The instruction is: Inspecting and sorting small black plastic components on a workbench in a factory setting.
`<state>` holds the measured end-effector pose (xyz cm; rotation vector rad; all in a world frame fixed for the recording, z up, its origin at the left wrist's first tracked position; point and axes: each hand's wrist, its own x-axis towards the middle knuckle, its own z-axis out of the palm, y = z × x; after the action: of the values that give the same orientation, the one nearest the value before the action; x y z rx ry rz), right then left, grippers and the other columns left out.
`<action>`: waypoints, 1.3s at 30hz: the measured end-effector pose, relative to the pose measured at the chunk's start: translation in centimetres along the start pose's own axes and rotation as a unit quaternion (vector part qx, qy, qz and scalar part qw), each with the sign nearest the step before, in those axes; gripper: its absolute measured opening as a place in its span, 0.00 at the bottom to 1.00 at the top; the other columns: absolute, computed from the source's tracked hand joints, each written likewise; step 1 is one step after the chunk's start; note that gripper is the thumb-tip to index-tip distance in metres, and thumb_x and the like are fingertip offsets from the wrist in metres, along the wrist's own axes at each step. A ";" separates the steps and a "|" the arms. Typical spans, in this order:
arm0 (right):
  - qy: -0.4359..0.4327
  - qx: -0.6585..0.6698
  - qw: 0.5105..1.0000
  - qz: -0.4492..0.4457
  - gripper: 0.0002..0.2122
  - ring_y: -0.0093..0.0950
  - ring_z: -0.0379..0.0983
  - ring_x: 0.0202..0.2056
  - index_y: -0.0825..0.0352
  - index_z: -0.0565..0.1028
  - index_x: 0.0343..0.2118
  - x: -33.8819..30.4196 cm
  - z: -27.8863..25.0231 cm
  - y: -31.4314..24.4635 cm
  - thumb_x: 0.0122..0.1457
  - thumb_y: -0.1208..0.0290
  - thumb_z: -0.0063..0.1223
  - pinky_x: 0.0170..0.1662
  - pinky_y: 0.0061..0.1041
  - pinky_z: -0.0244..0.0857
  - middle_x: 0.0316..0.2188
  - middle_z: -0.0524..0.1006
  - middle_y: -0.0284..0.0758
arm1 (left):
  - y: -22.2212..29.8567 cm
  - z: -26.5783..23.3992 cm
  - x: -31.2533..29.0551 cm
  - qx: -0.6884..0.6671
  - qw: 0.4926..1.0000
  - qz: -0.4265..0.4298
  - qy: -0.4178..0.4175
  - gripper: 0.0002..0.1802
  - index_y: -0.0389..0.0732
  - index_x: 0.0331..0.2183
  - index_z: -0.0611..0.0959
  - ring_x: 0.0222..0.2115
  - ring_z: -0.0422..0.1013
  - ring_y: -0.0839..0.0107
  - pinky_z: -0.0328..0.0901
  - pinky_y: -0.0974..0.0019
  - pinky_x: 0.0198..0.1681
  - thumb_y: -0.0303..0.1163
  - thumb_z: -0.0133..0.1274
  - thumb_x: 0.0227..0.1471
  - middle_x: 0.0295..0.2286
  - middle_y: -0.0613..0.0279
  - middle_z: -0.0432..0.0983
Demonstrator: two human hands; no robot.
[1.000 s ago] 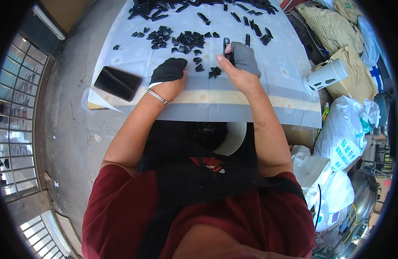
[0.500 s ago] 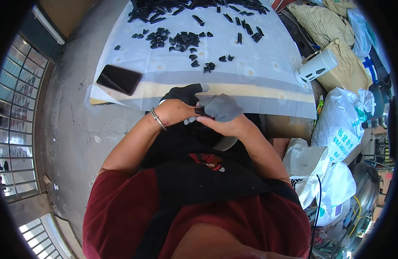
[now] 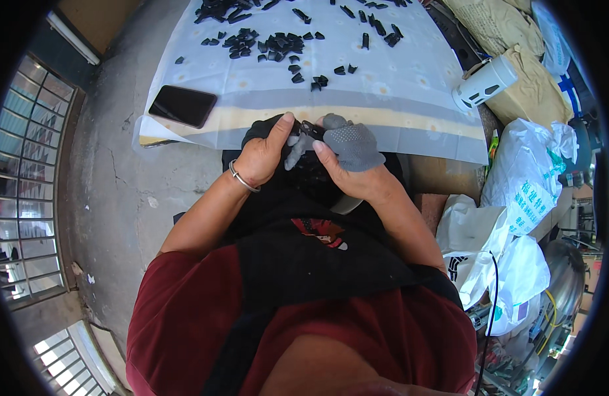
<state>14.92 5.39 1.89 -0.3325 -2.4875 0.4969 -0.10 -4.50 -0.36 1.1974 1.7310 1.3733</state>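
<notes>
In front of my lap, just short of the table edge, both hands meet around a small black plastic piece [image 3: 310, 129]. My left hand [image 3: 266, 149], in a black glove with grey fingertips and a bare thumb, is closed on its left end. My right hand [image 3: 354, 146], in a grey dotted glove with its thumb bare, pinches the other end. Fingers hide much of the piece's shape. Below the hands, a round container [image 3: 348, 205] sits in my lap with dark, shiny pieces inside, partly covered by my hands.
The table [image 3: 252, 135] has a patterned pale cloth. Short black pieces [image 3: 281, 45] lie in a cluster, with longer black pieces [image 3: 378, 28] beyond. A phone [image 3: 182, 105] lies at left, a white tumbler [image 3: 484, 82] at right. White bags [image 3: 523, 178] crowd the right side.
My hands have drawn slightly apart and turned, with both thumbs now raised along the black piece. The whole view has shifted a little, so the table sits higher in it.
</notes>
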 end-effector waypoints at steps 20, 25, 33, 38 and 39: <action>-0.006 -0.182 0.983 0.004 0.07 0.36 0.69 0.28 0.64 0.75 0.29 -1.9 1.4 -0.3 0.47 0.68 0.51 0.31 0.35 0.62 0.25 0.74 0.36 | 1.2 1.7 1.0 0.125 0.981 0.133 -0.066 0.22 0.34 0.29 0.76 0.27 0.69 0.52 0.63 0.60 0.30 0.41 0.33 0.56 0.23 0.48 0.72; -0.015 -0.128 0.991 0.019 0.07 0.36 0.70 0.29 0.63 0.75 0.29 -2.2 0.8 0.9 0.48 0.67 0.51 0.32 0.35 0.62 0.27 0.74 0.35 | 1.2 2.0 1.3 0.155 0.977 0.113 -0.096 0.20 0.34 0.31 0.75 0.29 0.69 0.51 0.63 0.61 0.32 0.40 0.33 0.56 0.25 0.47 0.72; -0.089 -0.101 0.990 0.051 0.07 0.37 0.70 0.28 0.64 0.75 0.26 -1.5 -1.1 -0.4 0.50 0.67 0.51 0.32 0.35 0.62 0.26 0.75 0.36 | 0.4 2.3 1.0 0.151 0.976 0.157 -0.016 0.17 0.35 0.25 0.74 0.27 0.68 0.50 0.62 0.59 0.29 0.36 0.36 0.55 0.24 0.46 0.72; -0.058 -0.129 0.990 0.011 0.08 0.37 0.69 0.29 0.65 0.74 0.28 -2.6 0.4 -0.1 0.49 0.66 0.50 0.32 0.35 0.61 0.25 0.74 0.36 | 0.1 2.7 0.3 0.177 0.976 0.118 -0.045 0.17 0.35 0.21 0.73 0.24 0.67 0.48 0.62 0.56 0.28 0.33 0.36 0.54 0.20 0.46 0.70; -0.031 -0.138 0.990 -0.008 0.08 0.37 0.69 0.29 0.65 0.74 0.28 -2.7 0.5 -0.1 0.49 0.66 0.50 0.32 0.35 0.61 0.25 0.74 0.36 | 0.1 2.6 0.3 0.177 0.976 0.119 -0.043 0.17 0.35 0.21 0.73 0.24 0.67 0.48 0.62 0.56 0.28 0.33 0.36 0.54 0.20 0.46 0.70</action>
<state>16.79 4.28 0.22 -0.4098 -2.6196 0.1556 2.12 -3.14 -0.92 1.6816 1.8685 1.1494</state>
